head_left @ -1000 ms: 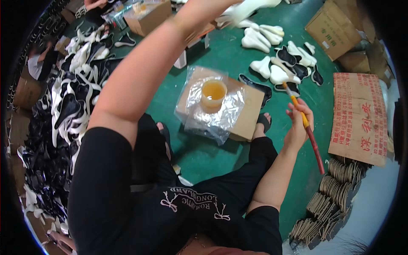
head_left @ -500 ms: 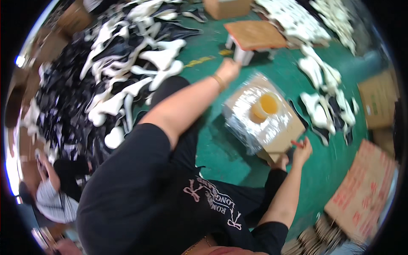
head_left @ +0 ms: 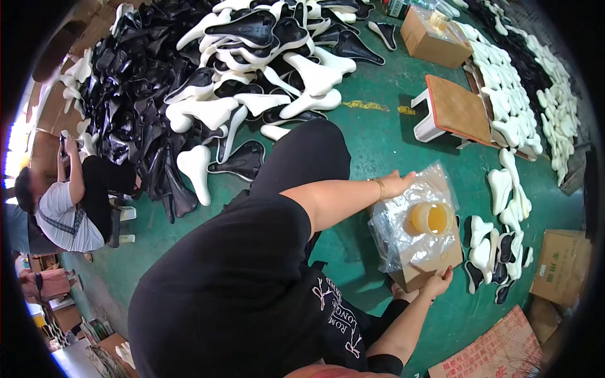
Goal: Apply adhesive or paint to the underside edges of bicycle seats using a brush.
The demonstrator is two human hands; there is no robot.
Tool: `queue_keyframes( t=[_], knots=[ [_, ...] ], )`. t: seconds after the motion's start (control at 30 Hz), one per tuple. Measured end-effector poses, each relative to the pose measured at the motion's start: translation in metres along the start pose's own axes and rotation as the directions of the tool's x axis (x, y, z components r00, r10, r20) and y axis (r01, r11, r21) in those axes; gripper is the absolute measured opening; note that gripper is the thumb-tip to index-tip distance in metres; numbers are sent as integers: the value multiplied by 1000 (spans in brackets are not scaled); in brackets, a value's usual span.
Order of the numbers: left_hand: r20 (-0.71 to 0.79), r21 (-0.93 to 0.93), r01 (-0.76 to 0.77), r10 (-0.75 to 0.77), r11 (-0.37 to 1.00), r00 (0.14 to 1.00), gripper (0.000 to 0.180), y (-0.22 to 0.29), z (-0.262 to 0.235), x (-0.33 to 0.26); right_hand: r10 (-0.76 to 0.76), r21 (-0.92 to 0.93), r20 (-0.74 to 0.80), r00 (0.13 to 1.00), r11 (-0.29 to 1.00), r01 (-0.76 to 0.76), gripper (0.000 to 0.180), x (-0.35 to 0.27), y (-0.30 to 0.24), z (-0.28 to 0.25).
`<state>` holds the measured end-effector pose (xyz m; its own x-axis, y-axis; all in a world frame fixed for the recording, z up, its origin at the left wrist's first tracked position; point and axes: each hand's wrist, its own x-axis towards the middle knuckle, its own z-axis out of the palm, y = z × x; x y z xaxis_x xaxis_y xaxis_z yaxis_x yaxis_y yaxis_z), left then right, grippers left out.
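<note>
A cardboard box (head_left: 416, 275) stands on the floor before me, its top partly covered by crinkled clear plastic (head_left: 394, 233). On the plastic sits a translucent tub (head_left: 432, 218) of yellow liquid. My left hand (head_left: 398, 184) grips the box's far left edge over the plastic, with its fingertips on top. At the near right edge, my right hand (head_left: 437, 283) is closed on the box, its underside fingers hidden. The red stick it held earlier does not show in it now.
White and black bicycle saddles (head_left: 315, 74) are heaped at the left and far side; more saddles (head_left: 482, 242) lie right of the box. A brown-topped stool (head_left: 459, 108) and another carton (head_left: 435, 36) stand beyond. Another person (head_left: 69, 214) sits at the far left.
My left hand has come from beside the stool onto the box. My right hand has moved from holding a red stick to the box edge. The view has turned.
</note>
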<state>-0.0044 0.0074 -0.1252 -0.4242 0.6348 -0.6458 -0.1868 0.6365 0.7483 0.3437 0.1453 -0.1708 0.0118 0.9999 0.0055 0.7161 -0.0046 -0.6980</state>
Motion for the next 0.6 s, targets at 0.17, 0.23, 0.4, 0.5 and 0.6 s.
queue_keyframes(
  t=[0.17,0.23,0.4,0.5,0.6],
  knots=[
    [-118,-55,56,-62,997,991,95,4,-47,-19,-79,123,45,996,990,72,38,0,-21,39],
    [-143,-61,82,-90,995,986,93,4,-64,-25,-88,166,75,993,983,75,37,3,-33,54],
    [-205,-97,129,-146,987,968,92,-7,-93,-35,-117,155,135,984,983,95,37,3,-61,74],
    [-186,-111,99,-118,989,975,89,1,-107,-49,-177,41,190,966,984,173,37,5,-71,76],
    [-226,45,-232,236,972,945,82,31,-134,-74,-202,-50,214,956,975,218,36,22,-81,71]
  ],
)
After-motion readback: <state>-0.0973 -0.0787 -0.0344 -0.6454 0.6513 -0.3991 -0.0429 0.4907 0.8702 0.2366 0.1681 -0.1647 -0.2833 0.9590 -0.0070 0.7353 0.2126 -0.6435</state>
